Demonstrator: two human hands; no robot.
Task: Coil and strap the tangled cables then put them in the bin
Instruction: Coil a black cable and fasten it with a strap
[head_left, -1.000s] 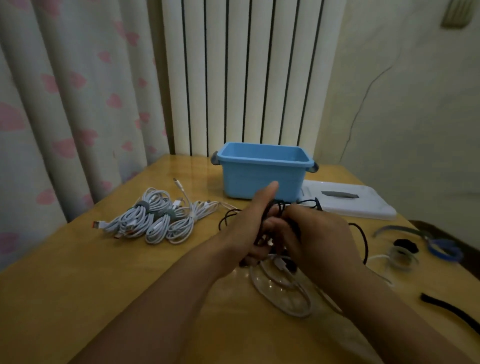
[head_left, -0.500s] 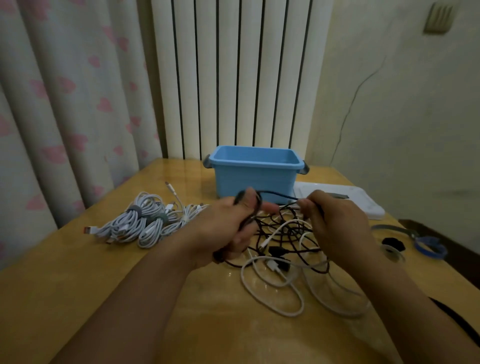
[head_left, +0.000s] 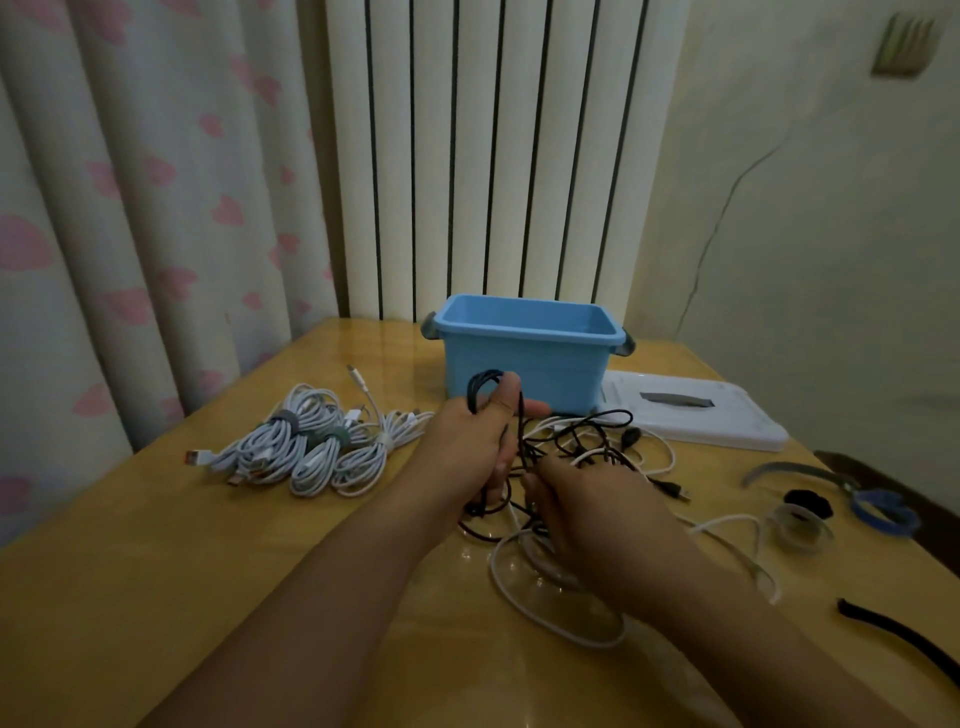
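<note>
My left hand (head_left: 475, 447) grips several loops of a black cable (head_left: 483, 384), thumb up, just in front of the blue bin (head_left: 524, 358). Below and to its right, my right hand (head_left: 587, 512) holds the same black cable where it runs down from the coil. Under both hands lies a tangle of black and white cables (head_left: 597, 447) on the wooden table (head_left: 156, 571). A loose white cable (head_left: 519, 597) loops toward me. The bin's visible inside shows nothing in it.
Several coiled, strapped white cables (head_left: 306, 447) lie at the left. A white lid (head_left: 691, 415) sits right of the bin. Loose straps lie at the right: a grey one (head_left: 795, 470), a blue one (head_left: 883, 512), a black one (head_left: 904, 634). Curtains hang behind the table.
My right hand has dropped down and in toward the left hand along the black cable. The left hand has lifted its coil a little higher.
</note>
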